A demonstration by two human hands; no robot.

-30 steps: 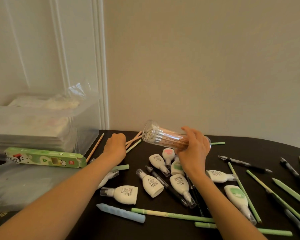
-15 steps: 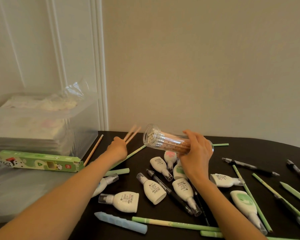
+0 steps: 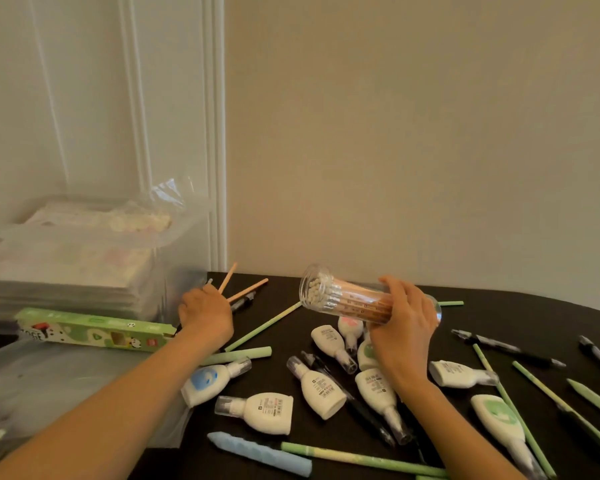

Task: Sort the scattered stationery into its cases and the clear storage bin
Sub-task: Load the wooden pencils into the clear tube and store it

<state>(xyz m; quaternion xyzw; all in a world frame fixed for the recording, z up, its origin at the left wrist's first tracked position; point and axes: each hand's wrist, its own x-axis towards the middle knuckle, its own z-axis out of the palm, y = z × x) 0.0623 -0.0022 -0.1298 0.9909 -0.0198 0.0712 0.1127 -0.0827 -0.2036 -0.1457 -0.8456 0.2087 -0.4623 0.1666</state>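
My right hand (image 3: pixel 400 332) grips a clear round tube (image 3: pixel 321 295) full of wooden pencils, tilted with its open mouth to the upper left above the black table (image 3: pixel 520 317). My left hand (image 3: pixel 207 315) holds two orange-brown pencils (image 3: pixel 246 290) that fan out up and to the right, close to the clear storage bin (image 3: pixel 174 271). Several white correction-tape dispensers (image 3: pixel 264 412) lie scattered below the tube. Green pencils (image 3: pixel 262 327) and black pens (image 3: pixel 506 348) are strewn across the table.
A green printed pencil box (image 3: pixel 94 329) lies beside the bin, its end near my left wrist. A clear plastic bag (image 3: pixel 49 386) covers the table's left front. A light blue pen cap-like piece (image 3: pixel 260 453) lies at the front. A wall rises behind.
My left hand lifted two orange-brown pencils off the table and moved left toward the bin. My right hand kept the tube tilted in roughly the same spot.
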